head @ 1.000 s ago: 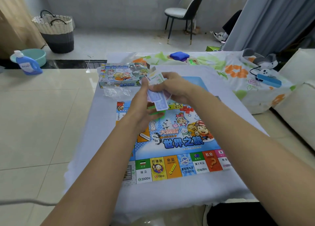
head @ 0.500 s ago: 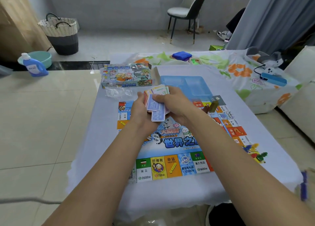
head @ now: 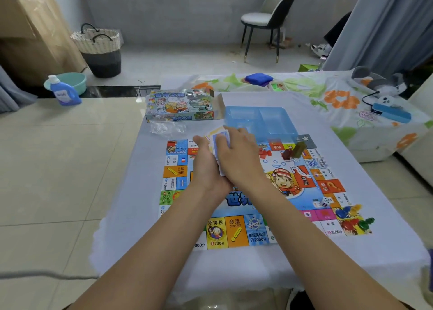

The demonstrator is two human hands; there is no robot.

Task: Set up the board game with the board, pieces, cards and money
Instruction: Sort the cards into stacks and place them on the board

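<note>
The colourful game board (head: pixel 304 188) lies flat on a white cloth. Above its far left part both hands hold one stack of cards and paper money (head: pixel 216 137): my left hand (head: pixel 207 167) cups it from below, and my right hand (head: pixel 236 157) grips it from above, hiding most of it. Red and olive house pieces (head: pixel 293 151) stand near the board's far right corner. A white die (head: pixel 326 201) and a heap of coloured pawns (head: pixel 351 220) lie at its near right corner. The game box (head: pixel 180 106) and a blue plastic tray (head: pixel 260 121) sit beyond the board.
A clear plastic bag (head: pixel 167 129) lies in front of the box. A floral-covered surface (head: pixel 339 99) with a blue device stands at the right. On the tiled floor at the left are a detergent bottle (head: pixel 63 92), a basin, a woven basket (head: pixel 99 49); a chair stands behind.
Both hands have lowered the stack closer to the board, and my right hand now covers more of it. The view has swung left, bringing the pawns and die into sight.
</note>
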